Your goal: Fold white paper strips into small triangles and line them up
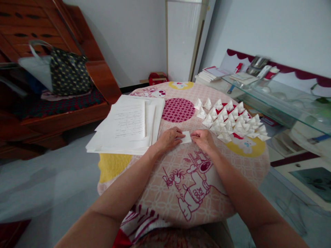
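Observation:
A small folded piece of white paper lies on the round, cloth-covered table, between my two hands. My left hand rests on its left part with the fingers pressed down. At the paper's right edge, my right hand pinches it between thumb and fingertips. To the right stand several white folded paper boats with pointed peaks, set close together in rows. Left of my hands is a stack of white paper sheets, the top ones bearing printed lines.
A wooden bench with a dark patterned bag stands at the left. On the right is a glass-topped cabinet holding papers, a metal pot and other small items. A red box sits on the floor behind the table.

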Demonstrator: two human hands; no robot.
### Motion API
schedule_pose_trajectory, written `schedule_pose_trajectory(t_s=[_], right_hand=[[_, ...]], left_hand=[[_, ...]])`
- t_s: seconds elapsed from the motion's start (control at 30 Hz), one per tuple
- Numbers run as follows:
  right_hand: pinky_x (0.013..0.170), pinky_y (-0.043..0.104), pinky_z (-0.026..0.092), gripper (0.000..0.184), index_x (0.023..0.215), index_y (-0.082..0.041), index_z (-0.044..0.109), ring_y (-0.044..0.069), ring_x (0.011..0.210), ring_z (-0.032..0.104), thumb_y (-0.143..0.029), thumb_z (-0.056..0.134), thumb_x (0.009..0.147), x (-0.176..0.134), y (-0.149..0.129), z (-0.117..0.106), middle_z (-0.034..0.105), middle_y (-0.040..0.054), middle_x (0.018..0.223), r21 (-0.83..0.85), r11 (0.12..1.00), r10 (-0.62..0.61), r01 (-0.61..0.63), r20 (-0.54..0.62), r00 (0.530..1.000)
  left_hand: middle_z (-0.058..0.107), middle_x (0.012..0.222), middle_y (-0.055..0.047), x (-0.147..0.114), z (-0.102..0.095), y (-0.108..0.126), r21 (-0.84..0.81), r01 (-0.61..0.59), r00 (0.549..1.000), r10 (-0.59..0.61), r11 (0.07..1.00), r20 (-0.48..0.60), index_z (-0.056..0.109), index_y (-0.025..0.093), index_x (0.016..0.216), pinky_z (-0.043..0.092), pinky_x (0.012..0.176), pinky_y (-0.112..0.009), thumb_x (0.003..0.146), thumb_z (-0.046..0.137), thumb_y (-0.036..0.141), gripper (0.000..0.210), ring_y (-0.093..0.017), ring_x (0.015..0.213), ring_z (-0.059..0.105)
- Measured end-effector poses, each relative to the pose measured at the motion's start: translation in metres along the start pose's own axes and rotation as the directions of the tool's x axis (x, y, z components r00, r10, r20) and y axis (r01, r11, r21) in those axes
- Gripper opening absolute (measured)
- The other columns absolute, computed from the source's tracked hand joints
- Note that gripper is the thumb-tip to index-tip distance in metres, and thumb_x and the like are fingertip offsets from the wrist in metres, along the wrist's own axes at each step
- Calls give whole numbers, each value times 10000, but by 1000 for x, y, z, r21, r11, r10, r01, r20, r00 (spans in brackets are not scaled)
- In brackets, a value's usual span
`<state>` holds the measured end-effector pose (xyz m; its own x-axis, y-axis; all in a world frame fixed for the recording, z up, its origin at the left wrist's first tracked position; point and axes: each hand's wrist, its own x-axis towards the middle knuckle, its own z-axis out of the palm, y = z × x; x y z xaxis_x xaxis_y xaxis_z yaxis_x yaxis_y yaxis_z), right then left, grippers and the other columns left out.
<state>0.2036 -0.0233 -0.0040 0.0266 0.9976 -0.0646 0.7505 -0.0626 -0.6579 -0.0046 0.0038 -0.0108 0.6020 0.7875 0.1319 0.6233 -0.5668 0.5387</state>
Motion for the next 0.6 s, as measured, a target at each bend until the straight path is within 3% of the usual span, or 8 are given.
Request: schedule_pose_trajectory(t_s=[0.1, 0.27, 0.4, 0.6], right_hand=[[427, 198, 371, 173, 794, -173, 744, 103, 447, 569, -175, 591, 873, -5, -1, -4, 679, -9, 578, 124, 983, 128, -135, 64, 990], [308, 191, 243, 226, 679, -172, 616, 81, 333, 486, -152, 563, 898, -15, -12, -9, 605, -26, 483, 335, 898, 228, -287, 204, 952], [288, 189, 295, 277, 652, -180, 545, 94, 321, 506, -105, 532, 918, -15, -21, -13, 598, -17, 463, 430, 804, 285, -411, 329, 901], [284, 188, 349, 260, 692, -177, 549, 112, 320, 526, -131, 554, 948, -8, -22, -14, 620, 8, 464, 417, 780, 281, -466, 433, 857]], left_hand=[[695, 1211, -75, 0, 0, 0, -9, -6, 1000, 6, 1000, 4, 776, 222, 1170, 522, 1002, -343, 858, 651, 152, 343, -202, 1084, 672], [693, 1228, -92, 0, -1, 0, 1, -3, 1000, 3, 1000, 13, 768, 208, 1188, 516, 1010, -363, 873, 638, 167, 343, -212, 1091, 664], [693, 1227, -97, 0, -1, 0, 13, -22, 1000, 22, 1000, 20, 765, 205, 1196, 512, 1011, -365, 881, 627, 172, 346, -218, 1099, 661], [684, 1238, -83, 0, -2, -1, 32, -43, 999, 42, 999, 18, 762, 226, 1194, 510, 1012, -353, 889, 629, 180, 336, -206, 1111, 656]])
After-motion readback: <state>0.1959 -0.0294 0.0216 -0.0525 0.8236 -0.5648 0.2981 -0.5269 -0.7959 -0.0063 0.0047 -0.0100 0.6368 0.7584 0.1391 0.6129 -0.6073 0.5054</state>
